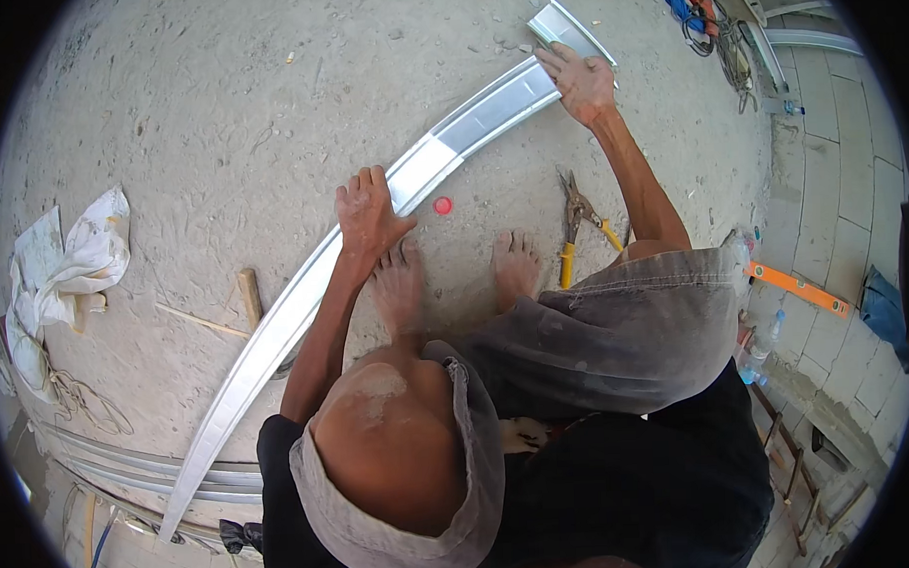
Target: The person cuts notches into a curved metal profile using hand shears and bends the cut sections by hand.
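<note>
A long, shiny metal channel (300, 294) runs diagonally from the lower left to the upper right, in front of my bare feet. My left hand (365, 212) is closed over its edge near the middle, fingers curled and thumb out to the side. At the far right end my right hand (582, 84) grips the channel. Just beyond those fingers, a short channel section (572, 32) sits at a sharp angle; my hand hides whether the two are joined. Yellow-handled metal snips (577, 220) lie spread on the ground by my right foot.
A red bottle cap (443, 205) lies between my feet and the channel. Left are a wooden-handled tool (249, 296), a white sack (83, 252) and more metal channels (171, 469). Right are an orange spirit level (800, 289), plastic bottles (762, 343) and tangled cables (732, 54).
</note>
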### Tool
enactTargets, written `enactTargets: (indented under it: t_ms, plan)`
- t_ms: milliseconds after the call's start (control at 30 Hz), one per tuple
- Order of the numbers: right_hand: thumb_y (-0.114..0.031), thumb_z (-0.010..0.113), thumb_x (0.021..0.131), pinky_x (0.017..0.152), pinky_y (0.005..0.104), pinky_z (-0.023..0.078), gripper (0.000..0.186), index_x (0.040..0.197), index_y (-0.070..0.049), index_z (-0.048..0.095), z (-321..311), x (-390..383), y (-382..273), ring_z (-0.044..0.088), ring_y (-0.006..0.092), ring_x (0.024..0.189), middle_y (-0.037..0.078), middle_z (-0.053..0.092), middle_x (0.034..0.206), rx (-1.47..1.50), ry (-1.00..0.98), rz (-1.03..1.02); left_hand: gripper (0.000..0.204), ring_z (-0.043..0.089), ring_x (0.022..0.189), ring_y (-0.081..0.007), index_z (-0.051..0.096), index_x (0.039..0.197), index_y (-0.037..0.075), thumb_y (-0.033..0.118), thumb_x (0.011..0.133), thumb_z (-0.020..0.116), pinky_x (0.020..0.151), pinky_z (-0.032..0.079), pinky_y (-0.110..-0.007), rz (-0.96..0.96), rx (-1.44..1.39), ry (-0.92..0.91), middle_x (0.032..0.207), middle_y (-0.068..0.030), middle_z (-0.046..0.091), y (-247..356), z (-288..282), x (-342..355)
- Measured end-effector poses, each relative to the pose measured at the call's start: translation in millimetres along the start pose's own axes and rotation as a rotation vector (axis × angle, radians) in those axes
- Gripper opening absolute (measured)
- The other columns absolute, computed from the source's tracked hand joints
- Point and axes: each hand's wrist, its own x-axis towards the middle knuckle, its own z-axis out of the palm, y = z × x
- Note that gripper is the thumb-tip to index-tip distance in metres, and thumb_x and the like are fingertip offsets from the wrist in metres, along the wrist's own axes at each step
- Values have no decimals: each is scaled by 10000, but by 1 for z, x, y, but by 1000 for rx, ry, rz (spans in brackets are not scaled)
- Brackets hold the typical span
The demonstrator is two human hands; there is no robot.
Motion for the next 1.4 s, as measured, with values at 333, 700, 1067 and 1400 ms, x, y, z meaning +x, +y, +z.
enactTargets:
  t_ms: [333,700,1067,1400]
  plan:
    - [-453,416,799,836,453,466,548,1111,-18,535,65,-15,-44,613,359,866,223,637,1017,708,-345,-73,634,490,922,-329,466,998,3,278,519,776,805,373,-431,119,-34,191,967,-150,484,36,-61,14]
    - [-426,396,856,857,421,479,545,958,63,614,153,-99,8,623,279,905,183,643,968,-620,-440,-1040,611,512,887,-320,488,963,6,281,533,825,757,367,-414,131,-64,203,933,-142,492,29,-40,46]
    - [-543,423,835,787,474,513,623,1149,-9,492,133,-79,-59,625,382,814,225,637,909,287,-669,-459,740,524,784,-277,495,1004,-5,458,524,814,709,388,-418,170,-68,104,876,-122,467,44,-67,29]
    - [-592,392,864,753,473,520,665,1169,-5,455,125,-124,-83,643,420,888,372,593,975,45,-804,-709,1147,608,1068,-325,443,1381,20,677,492,751,928,468,-379,-10,-1191,-935,1154,-255,608,-19,-78,56]
